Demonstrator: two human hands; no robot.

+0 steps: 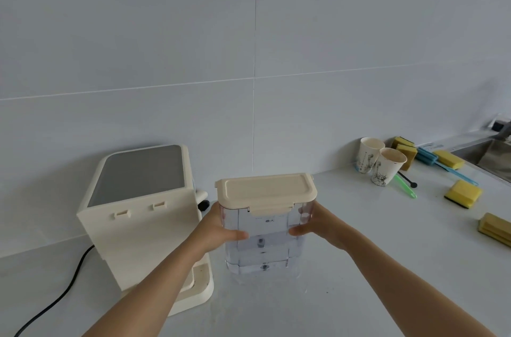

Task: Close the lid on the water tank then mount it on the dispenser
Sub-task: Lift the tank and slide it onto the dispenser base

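White counter (359,240) — dispenser (143,215), cups (380,162), sponges (463,194).

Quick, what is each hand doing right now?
Left hand: gripping the water tank on its left side.
Right hand: gripping the tank's right side.

Inspector A: Body parts in view?

Inspector B: Two bare forearms entering from the lower edge, each ending in a bare left hand (218,229) and bare right hand (318,226).

Inspector A: Clothing?

Inspector B: No sleeve reaches the visible forearms. Wrists and visible fingers carry no watch, ring or glove. Thumbnails appear short and unpainted.
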